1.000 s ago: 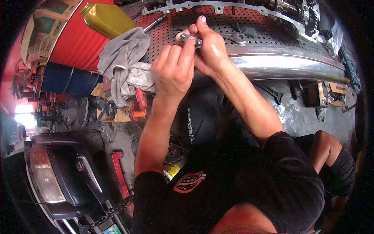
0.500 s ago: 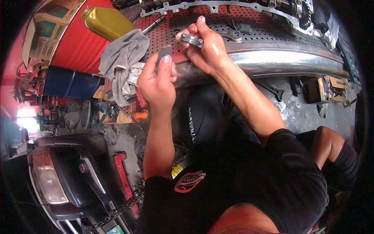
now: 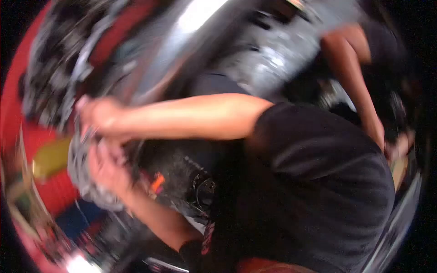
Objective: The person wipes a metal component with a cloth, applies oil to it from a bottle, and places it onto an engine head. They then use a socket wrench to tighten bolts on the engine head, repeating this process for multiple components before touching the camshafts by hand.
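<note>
The whole head view is smeared by motion. My left hand [image 3: 108, 169] is raised at the left, its blurred fingers close up to my right hand. Just above it, my right hand [image 3: 102, 117] bends inward with its fingers curled. A small grey metal piece [image 3: 90, 133] shows at the right fingers, looking like the bearing cap seen there half a second ago. What the left fingers hold, I cannot tell. Behind both hands hangs a grey rag [image 3: 93, 193], overlapped by the left hand in this view.
A cylinder head [image 3: 59, 68] lies at the upper left beside the shiny rounded bench edge [image 3: 182, 27]. A gold bottle [image 3: 50, 159] stands by red surfaces at the left. Another person's arm [image 3: 353, 82] reaches down at the right. Below is a cluttered floor with an orange thing [image 3: 157, 182].
The view has swung round, taking the bench and cylinder head to the upper left. My hands, apart before with a dark flat piece in the left and a metal cap in the right, are now together.
</note>
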A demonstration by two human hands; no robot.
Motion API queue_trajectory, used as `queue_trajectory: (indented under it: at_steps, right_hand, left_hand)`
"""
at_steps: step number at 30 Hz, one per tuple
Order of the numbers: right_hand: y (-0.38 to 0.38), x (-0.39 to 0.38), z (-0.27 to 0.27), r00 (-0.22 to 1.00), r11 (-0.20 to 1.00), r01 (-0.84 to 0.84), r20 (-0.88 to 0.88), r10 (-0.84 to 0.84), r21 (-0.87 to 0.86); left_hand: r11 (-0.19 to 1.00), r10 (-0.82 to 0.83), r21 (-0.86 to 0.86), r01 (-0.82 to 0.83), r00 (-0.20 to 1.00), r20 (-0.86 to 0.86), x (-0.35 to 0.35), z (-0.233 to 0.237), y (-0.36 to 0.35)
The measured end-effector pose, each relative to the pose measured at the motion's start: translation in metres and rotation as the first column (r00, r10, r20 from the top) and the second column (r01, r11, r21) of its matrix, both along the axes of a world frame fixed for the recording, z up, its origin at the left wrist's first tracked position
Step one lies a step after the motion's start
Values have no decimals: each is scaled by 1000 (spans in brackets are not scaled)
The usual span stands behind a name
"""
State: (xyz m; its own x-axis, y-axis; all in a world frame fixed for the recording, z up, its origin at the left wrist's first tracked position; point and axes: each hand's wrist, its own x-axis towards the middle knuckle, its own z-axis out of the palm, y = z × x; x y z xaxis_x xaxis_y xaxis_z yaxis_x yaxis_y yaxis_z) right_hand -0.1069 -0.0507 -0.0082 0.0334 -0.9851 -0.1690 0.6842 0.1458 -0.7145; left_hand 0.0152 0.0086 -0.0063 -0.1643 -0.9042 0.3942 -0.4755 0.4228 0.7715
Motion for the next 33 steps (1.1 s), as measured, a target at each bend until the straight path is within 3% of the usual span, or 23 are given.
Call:
queue_trajectory:
  at_steps: [1, 2, 3, 5, 7, 9, 11, 12, 13, 15, 16, 18, 19, 20, 21, 23, 24, 26, 27, 29, 30, 33]
  right_hand:
    - [0, 4, 6, 1000, 1000, -1, -6, 1, 16]
    - [-26, 31, -7, 988, 997, 59, 144, -50, -57]
    - [-24, 34, 0, 991, 991, 133, 3, -133, -12]
    - [-13, 31, 7, 981, 987, 157, 117, -154, -22]
    - [15, 7, 8, 973, 964, 228, 13, -229, -136]
    - [25, -12, -7, 956, 927, 291, 48, -288, -238]
    - [65, -61, -33, 961, 926, 270, 128, -244, -263]
    - [94, -91, -49, 964, 940, 239, 173, -201, -242]
    - [120, -118, -73, 936, 895, 296, -85, -342, -334]
    - [178, -169, -110, 961, 963, 268, -82, -264, 38]
    - [210, -196, -125, 937, 933, 322, -195, -289, 163]
    - [275, -232, -172, 810, 775, 499, -525, -259, 388]
    - [314, -245, -211, 731, 693, 601, -625, -274, 399]
    - [359, -262, -250, 642, 618, 669, -740, -201, 413]
    - [406, -270, -286, 605, 514, 759, -726, -328, 400]
    - [500, -283, -358, 440, 430, 840, -879, -183, 331]
    - [533, -281, -368, 349, 383, 864, -937, 12, 327]
    - [616, -276, -450, 449, 276, 840, -885, 127, 466]
    - [611, -265, -429, 462, 203, 838, -856, 230, 507]
    - [633, -238, -466, 616, 121, 770, -780, 113, 626]
    - [638, -225, -485, 652, 100, 744, -750, 110, 661]
    - [632, -199, -529, 584, 269, 629, -672, 456, 729]
  left_hand:
    - [978, 92, -203, -49, 973, 210, 1, 1, -7]
    - [935, 147, -356, -6, 917, 370, 3, 2, -13]
    - [787, 167, -578, 214, 829, 534, 10, 2, -22]
    - [727, 254, -631, 270, 748, 613, 30, 2, -29]
    - [592, 243, -703, 394, 744, 622, 7, 23, -10]
    - [609, 442, -791, 55, 805, 396, 4, 21, 11]
    - [534, 470, -845, 19, 825, 315, 3, 29, 4]
    - [615, 498, -786, -63, 804, 325, 9, 30, -2]
    - [725, 489, -685, -69, 752, 442, 11, 32, -9]
    - [881, 425, -456, -123, 631, 650, 14, 31, -25]
    - [961, 207, -275, -30, 740, 640, 19, 23, -34]
    - [967, 177, -257, 0, 723, 668, 34, 14, -45]
    - [969, 162, -247, 17, 712, 683, 41, 11, -50]
    - [969, 176, -246, -28, 776, 606, 47, 7, -53]
    - [956, 275, -241, -167, 794, 542, 28, 10, -41]
    - [918, 347, -339, -205, 827, 442, 29, 11, -43]
    - [893, 387, -405, -195, 790, 475, 25, 16, -39]
    - [827, 483, -534, -178, 710, 512, 18, 25, -32]
    - [800, 499, -579, -158, 711, 495, 21, 29, -32]
    - [743, 526, -659, -116, 710, 469, 33, 37, -38]
    - [683, 595, -724, -101, 652, 470, 38, 41, -38]
    - [742, 475, -670, -8, 712, 517, 59, 58, -41]
